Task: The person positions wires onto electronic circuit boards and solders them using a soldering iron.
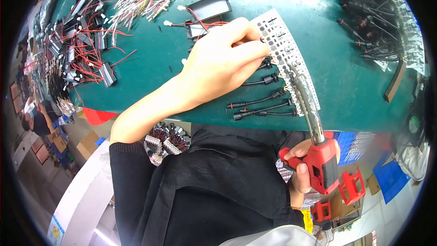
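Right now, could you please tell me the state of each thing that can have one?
Circuit board, lying on the table
Left hand, closed at the board's edge; anything pinched is hidden
Soldering gun, tip over the board; power unclear
Right hand, closed around the soldering gun
Short black cables, lying left of the board
Black cases at left, heaped

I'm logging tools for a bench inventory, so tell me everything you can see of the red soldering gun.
The soldering gun has a red and black, plastic-looking, pistol-like body with a red lever on its left. A long metallic barrel, with a thin rod alongside, points up and slightly left. The right hand grips the body; the far end is over the white circuit-board sheet, though whether it touches is unclear.
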The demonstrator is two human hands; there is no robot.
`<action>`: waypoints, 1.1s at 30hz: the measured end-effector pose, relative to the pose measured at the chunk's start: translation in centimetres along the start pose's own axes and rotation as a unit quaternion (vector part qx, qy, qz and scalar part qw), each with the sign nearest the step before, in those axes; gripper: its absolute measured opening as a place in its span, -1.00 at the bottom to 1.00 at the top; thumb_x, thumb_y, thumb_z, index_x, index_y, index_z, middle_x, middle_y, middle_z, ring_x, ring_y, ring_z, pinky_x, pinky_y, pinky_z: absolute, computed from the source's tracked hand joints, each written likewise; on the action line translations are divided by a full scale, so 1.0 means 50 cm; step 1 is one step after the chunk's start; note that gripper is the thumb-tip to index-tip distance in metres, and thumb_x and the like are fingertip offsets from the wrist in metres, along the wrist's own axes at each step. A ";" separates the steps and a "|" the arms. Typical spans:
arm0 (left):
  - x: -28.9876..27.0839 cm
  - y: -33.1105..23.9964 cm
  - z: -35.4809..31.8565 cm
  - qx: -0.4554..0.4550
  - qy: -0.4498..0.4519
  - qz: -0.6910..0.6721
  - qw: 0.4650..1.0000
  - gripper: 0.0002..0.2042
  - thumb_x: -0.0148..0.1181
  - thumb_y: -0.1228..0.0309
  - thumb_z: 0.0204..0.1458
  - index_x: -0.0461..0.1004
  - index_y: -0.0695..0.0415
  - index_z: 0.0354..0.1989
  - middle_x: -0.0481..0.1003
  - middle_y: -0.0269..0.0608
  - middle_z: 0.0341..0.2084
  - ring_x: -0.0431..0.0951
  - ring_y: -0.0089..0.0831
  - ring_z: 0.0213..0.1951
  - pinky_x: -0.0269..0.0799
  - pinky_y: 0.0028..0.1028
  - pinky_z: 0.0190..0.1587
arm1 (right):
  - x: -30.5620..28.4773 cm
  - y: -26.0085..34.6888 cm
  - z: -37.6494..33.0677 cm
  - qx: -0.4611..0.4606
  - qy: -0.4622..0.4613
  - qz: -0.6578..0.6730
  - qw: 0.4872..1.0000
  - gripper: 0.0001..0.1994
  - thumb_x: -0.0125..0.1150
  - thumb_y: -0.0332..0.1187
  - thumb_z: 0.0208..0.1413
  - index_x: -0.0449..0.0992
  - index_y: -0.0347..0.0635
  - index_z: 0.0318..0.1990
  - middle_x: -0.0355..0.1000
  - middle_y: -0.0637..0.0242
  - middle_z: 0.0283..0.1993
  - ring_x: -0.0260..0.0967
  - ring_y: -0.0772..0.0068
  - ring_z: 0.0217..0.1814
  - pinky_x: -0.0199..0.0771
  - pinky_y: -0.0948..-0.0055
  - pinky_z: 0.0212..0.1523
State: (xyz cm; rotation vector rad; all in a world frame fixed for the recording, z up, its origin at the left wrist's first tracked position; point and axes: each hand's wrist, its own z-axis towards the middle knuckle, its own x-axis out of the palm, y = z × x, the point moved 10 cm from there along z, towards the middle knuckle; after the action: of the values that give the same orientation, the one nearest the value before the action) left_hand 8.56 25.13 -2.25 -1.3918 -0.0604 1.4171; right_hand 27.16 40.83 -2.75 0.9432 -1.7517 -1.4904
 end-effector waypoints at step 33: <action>0.012 -0.027 -0.014 0.102 0.003 0.044 0.994 -0.77 0.29 0.62 -0.29 0.55 0.12 -0.38 0.30 -0.33 -0.65 0.35 -0.47 -0.61 0.26 -0.53 -0.58 | 0.017 -0.031 -0.005 0.054 0.098 -0.037 0.993 -0.33 0.25 -0.43 -0.07 0.05 -0.15 0.20 0.44 0.06 -0.32 0.42 0.36 -0.42 0.49 0.40 -0.32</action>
State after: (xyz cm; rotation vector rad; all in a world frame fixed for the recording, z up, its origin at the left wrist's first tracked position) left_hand 10.10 25.64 -1.95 -1.2420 0.1485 1.4492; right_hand 27.10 39.81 -4.22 1.1800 -1.6825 -1.3090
